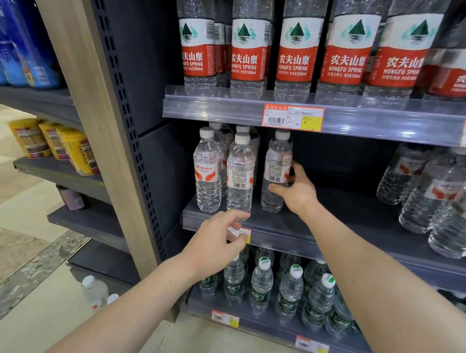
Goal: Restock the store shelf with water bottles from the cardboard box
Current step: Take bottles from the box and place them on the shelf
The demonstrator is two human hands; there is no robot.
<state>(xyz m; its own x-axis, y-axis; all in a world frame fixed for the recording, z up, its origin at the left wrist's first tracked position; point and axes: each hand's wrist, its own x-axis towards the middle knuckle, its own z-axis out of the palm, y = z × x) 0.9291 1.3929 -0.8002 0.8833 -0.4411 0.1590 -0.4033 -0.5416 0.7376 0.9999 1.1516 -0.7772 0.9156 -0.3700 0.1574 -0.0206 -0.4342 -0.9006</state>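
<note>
Done: few bottles (207,174) stand left on middle shelf (346,218).
Remaining: wide gap rightward.
Right hand (297,191): grasping rightmost bottle (276,162).
Left hand (214,243): loose, holding nothing.

Head view, forward and down, close to shelf (347,210)

Open middle shelf (347,210) right of the white-capped bottles (239,174), larger bottles (427,193) far right, upper shelf rail (217,108) overhead.

Fingertips of the right hand (298,190) vanish behind the water bottle (277,168) it grips
</note>
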